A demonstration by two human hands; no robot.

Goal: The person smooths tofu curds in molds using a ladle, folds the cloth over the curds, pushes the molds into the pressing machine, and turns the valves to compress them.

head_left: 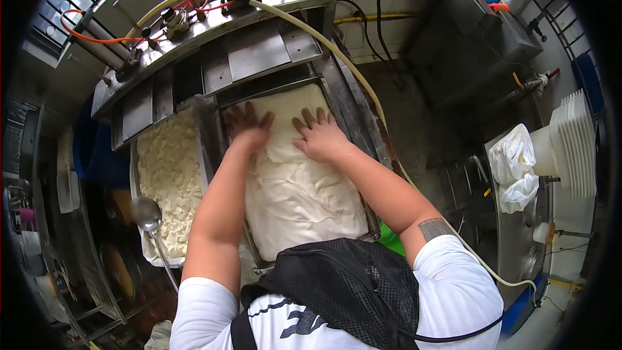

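Note:
A wide white cloth (pixel 304 204) lies folded over the contents of a rectangular metal tray (pixel 328 94), smooth at the far end and wrinkled at the near end. My left hand (pixel 249 128) rests on its far left part, palm down with fingers spread. To the right, my right hand (pixel 322 136) lies flat on the same cloth, fingers also apart. Neither hand holds anything. What is under the cloth is hidden. Left of my arm, a cloth-lined tray (pixel 135 172) holds broken pale curds (pixel 170 172). A metal ladle (pixel 148 212) leans over its near left edge.
A metal press frame (pixel 214 23) with cylinders and orange air hoses spans the far side. A pale hose (pixel 369 87) curves down the right. A blue barrel (pixel 97 149) stands left. White bags (pixel 513 162) and stacked white trays (pixel 575 146) sit at the right.

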